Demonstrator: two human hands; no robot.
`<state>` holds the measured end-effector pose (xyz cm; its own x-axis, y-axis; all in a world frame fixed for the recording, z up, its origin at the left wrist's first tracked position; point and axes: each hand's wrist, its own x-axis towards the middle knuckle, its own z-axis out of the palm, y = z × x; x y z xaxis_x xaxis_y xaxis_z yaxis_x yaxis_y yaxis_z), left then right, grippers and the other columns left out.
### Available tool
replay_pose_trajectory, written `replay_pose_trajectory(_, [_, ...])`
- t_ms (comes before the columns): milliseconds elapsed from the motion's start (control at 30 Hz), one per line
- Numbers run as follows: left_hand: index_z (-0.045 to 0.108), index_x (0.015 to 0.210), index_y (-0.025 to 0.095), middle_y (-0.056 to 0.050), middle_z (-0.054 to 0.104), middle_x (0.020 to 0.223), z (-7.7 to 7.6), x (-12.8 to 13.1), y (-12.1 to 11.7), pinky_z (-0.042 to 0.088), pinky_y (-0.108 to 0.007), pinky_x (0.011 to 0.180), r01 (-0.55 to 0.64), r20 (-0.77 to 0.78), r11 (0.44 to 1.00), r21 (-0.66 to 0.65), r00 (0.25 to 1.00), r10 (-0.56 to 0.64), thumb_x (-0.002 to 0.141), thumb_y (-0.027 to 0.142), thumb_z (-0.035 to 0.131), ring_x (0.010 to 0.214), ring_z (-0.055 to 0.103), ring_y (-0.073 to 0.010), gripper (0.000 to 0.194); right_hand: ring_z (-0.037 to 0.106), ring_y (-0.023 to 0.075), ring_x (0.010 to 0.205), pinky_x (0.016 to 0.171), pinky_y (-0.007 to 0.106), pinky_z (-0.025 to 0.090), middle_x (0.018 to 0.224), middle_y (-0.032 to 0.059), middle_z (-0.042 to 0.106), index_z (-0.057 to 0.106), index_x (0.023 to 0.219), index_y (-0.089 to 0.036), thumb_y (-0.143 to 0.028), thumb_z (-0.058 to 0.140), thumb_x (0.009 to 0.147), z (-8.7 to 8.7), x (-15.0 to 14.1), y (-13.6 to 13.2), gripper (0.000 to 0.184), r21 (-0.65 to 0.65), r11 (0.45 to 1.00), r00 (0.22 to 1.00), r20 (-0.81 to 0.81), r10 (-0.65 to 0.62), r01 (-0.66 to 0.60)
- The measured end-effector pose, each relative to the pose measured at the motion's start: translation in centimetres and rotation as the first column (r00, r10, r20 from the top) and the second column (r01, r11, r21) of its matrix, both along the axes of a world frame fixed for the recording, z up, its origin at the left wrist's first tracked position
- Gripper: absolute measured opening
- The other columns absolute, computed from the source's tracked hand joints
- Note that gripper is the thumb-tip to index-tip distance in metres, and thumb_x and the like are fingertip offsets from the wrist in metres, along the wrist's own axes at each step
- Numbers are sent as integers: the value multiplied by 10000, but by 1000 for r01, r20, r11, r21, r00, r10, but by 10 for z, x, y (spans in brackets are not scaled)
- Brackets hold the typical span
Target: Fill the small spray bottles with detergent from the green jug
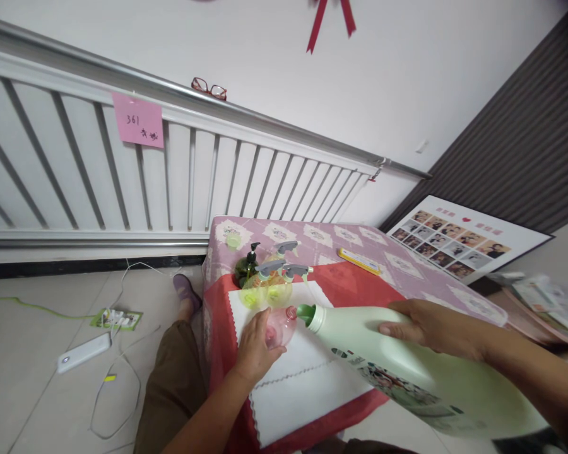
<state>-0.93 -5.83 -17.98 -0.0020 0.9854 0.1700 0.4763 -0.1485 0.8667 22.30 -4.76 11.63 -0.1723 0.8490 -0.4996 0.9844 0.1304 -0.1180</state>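
Presently, the left hand (255,350) has its fingers closed around a small clear pink bottle (280,326), held tilted over the white cloth (307,403), its open neck directed at the large jug. The right hand (414,325) grips the large pale green jug (407,359), fingers wrapped at its upper side; the jug lies nearly horizontal, its green spout (305,313) right by the pink bottle's neck (whether the two touch, I cannot tell). Noted just beyond the left hand: a group of yellowish spray bottles (277,291) with grey trigger heads, and beside them a dark green pump bottle (244,271). The white cloth lies on a red cloth (355,282), which covers part of the patterned tablecloth (307,236). A yellow-edged packet (360,261) rests farther back, well apart from both hands.
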Motion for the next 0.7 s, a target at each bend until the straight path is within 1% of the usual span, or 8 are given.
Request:
replay_pose_trajectory(133, [323, 1396, 208, -97, 430, 1438, 0, 0, 0, 302, -407, 1133, 0, 7, 1000, 3, 1000, 0, 624, 278, 717, 1337, 383, -265, 870, 647, 280, 792, 680, 361, 475, 846, 79, 699, 633, 842, -207, -731, 433, 774, 2, -2, -1, 564, 2, 1000, 1000, 9, 1, -1])
replay_pose_trajectory(267, [311, 1401, 217, -87, 430, 1436, 1, 0, 0, 305, -417, 1134, 6, 9, 1000, 4, 1000, -6, 624, 273, 712, 1336, 385, -265, 875, 641, 280, 778, 675, 363, 471, 832, 81, 699, 641, 814, -207, -725, 453, 763, 1, -1, -1, 553, 16, 1000, 1000, 11, -2, 2])
replay_pose_trajectory(433, [319, 1397, 211, -91, 434, 1433, 2, 0, 0, 307, -405, 1134, -1, -5, 1000, -3, 1000, 1, 621, 281, 714, 1332, 387, -263, 874, 655, 289, 810, 671, 347, 482, 856, 79, 714, 651, 875, -213, -707, 481, 764, 0, 1, 1, 534, -15, 1000, 999, -28, -20, 19])
replay_pose_trajectory(700, [320, 1390, 223, -78, 436, 1436, 2, 0, -1, 297, -381, 1130, -4, 1, 1000, 1, 1000, 4, 626, 267, 718, 1334, 386, -247, 862, 665, 290, 842, 700, 342, 496, 904, 104, 721, 637, 930, -178, -745, 428, 776, 0, 1, 2, 624, -33, 999, 1000, 5, 3, -2])
